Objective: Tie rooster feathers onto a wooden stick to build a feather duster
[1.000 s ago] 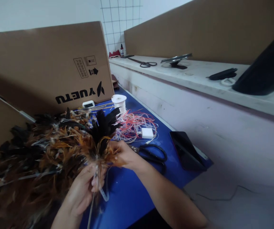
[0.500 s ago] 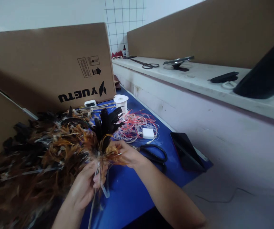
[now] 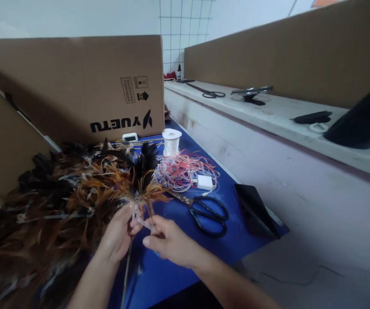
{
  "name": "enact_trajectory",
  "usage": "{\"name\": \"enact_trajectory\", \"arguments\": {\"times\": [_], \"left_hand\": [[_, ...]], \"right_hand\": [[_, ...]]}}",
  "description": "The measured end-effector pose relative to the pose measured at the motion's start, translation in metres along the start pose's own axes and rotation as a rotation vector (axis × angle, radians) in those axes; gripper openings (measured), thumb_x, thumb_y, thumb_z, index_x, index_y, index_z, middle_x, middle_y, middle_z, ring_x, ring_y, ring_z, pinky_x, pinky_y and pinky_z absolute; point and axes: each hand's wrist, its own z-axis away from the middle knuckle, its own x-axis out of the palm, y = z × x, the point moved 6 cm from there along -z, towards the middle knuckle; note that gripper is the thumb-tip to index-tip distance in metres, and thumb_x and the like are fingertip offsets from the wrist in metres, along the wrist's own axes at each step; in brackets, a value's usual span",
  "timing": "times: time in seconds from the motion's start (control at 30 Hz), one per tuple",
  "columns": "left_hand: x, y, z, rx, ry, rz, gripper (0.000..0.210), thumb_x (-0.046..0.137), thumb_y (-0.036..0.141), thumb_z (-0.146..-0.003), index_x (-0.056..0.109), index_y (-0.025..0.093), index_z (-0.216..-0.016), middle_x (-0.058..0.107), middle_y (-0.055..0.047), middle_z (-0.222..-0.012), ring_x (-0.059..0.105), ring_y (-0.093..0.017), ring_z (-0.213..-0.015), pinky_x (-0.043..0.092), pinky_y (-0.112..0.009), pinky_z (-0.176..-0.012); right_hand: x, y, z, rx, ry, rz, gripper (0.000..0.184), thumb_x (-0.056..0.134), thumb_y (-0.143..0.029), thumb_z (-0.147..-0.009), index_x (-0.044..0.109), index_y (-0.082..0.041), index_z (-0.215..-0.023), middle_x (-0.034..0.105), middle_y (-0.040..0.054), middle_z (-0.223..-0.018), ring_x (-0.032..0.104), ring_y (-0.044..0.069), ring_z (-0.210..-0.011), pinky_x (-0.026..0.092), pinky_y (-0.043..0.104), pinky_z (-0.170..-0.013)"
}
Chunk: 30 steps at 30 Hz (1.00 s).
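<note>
The feather bunch (image 3: 143,176) pinched by the left hand (image 3: 118,234) could be loosened above its fingers (image 3: 135,228) if the translucent strip (image 3: 144,222) pinched by the right hand (image 3: 169,242) is slackened.

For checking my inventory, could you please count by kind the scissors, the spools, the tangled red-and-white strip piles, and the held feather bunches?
Near scissors and far scissors: 2
Spool: 1
Tangled strip pile: 1
Held feather bunch: 1
Total: 5

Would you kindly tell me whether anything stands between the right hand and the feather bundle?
Nothing visible blocks the right hand; only the pale strip it holds runs to the feather bundle in the left hand.
</note>
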Motion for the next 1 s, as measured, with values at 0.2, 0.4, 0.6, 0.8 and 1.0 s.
{"name": "enact_trajectory", "arguments": {"times": [0.2,0.4,0.6,0.8,1.0], "left_hand": [[0.004,0.000,0.000,0.009,-0.026,-0.003,0.030,0.072,0.036,-0.069,0.053,0.012,-0.068,0.038,0.006,-0.049,0.028,-0.003,-0.042,0.019,-0.015,-0.039],[0.008,-0.003,0.000,0.013,-0.052,-0.030,0.032,0.071,0.038,-0.070,0.052,0.013,-0.069,0.036,0.007,-0.047,0.027,-0.003,-0.041,0.017,-0.015,-0.039],[0.007,-0.006,0.000,0.006,-0.037,-0.050,0.034,0.070,0.041,-0.070,0.051,0.014,-0.071,0.037,0.008,-0.047,0.027,-0.003,-0.041,0.016,-0.015,-0.039],[0.003,-0.009,-0.001,0.038,0.003,-0.108,0.037,0.068,0.047,-0.070,0.049,0.015,-0.068,0.037,0.007,-0.048,0.029,-0.003,-0.041,0.018,-0.015,-0.040],[0.012,-0.018,0.003,0.064,-0.042,-0.202,0.038,0.063,0.048,-0.074,0.050,0.014,-0.068,0.043,0.004,-0.056,0.031,-0.003,-0.044,0.020,-0.015,-0.041]], "right_hand": [[-0.023,-0.026,0.010,-0.153,0.182,0.332,0.027,0.051,-0.034,-0.085,0.069,-0.015,-0.080,0.044,-0.0041,-0.059,0.034,0.008,-0.055,0.027,0.021,-0.053],[-0.034,-0.038,0.016,-0.200,0.206,0.346,0.029,0.050,-0.038,-0.086,0.066,-0.016,-0.077,0.050,-0.0022,-0.063,0.039,0.009,-0.058,0.031,0.021,-0.056],[-0.038,-0.038,0.017,-0.166,0.194,0.187,0.027,0.052,-0.038,-0.086,0.063,-0.015,-0.076,0.044,-0.0040,-0.059,0.034,0.007,-0.052,0.027,0.021,-0.050],[-0.040,-0.076,0.033,-0.213,0.203,0.447,0.023,0.050,-0.029,-0.087,0.062,-0.016,-0.072,0.054,-0.0019,-0.062,0.045,0.009,-0.057,0.032,0.022,-0.054],[-0.012,-0.153,0.039,-0.569,0.061,1.316,0.019,0.049,-0.020,-0.088,0.063,-0.017,-0.075,0.063,0.0038,-0.072,0.053,0.013,-0.064,0.031,0.025,-0.057]]}}
